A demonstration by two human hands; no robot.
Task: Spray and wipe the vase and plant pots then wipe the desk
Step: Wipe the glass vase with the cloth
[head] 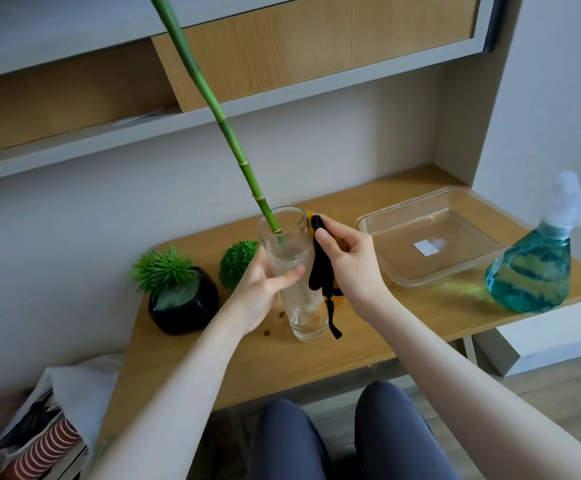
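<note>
Left hand: our left hand (264, 282) wraps the vase (294, 271) at mid-height, thumb across the glass.
Right hand: our right hand (346, 261) pinches a black cloth (322, 271) against the vase's right side near the rim.
Vase: we see it tilted, near the counter's (368, 327) front edge, holding a green stalk (226, 133).
Pots: a black pot (186, 306) sits at the left edge; a round green plant (238, 263) shows behind our left hand.
Spray bottle: the bottle (533, 268) stands at the right edge, beside a clear tray (382, 268).
</note>
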